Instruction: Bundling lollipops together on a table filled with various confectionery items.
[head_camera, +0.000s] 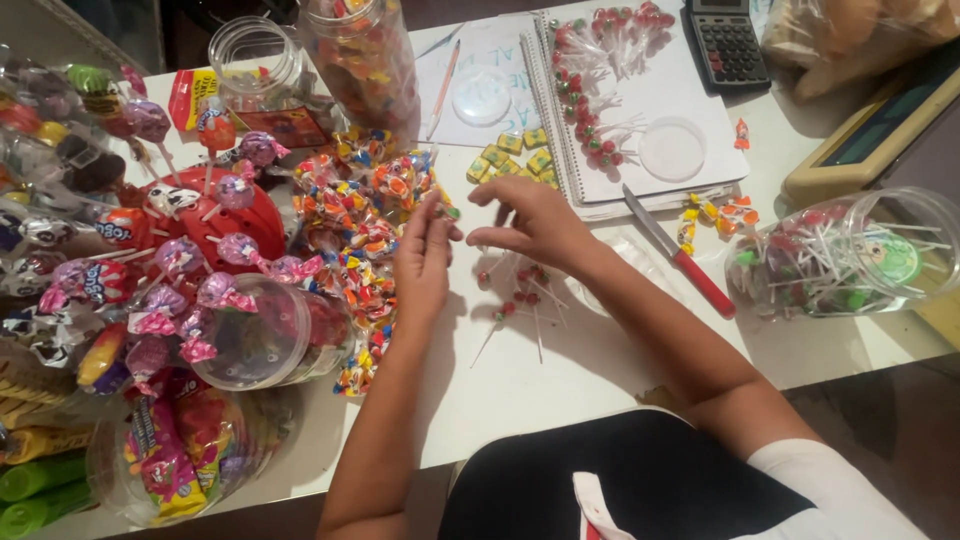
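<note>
My left hand (424, 262) rests on the white table (560, 370) with its fingertips at the edge of a heap of small wrapped candies (365, 225); whether it pinches one I cannot tell. My right hand (535, 222) hovers with spread, curled fingers over a few small red lollipops with white sticks (520, 295) lying loose on the table. It holds nothing that I can see. Yellow wrapped sweets (512, 158) lie just beyond the right hand.
A red-handled knife (680, 262) lies right of my hand. A spiral notebook (640, 110) carries more lollipops and two clear lids. A lying jar of lollipops (850, 255) is at right, a calculator (725, 40) at back, and jars and big lollipops (190, 270) crowd the left.
</note>
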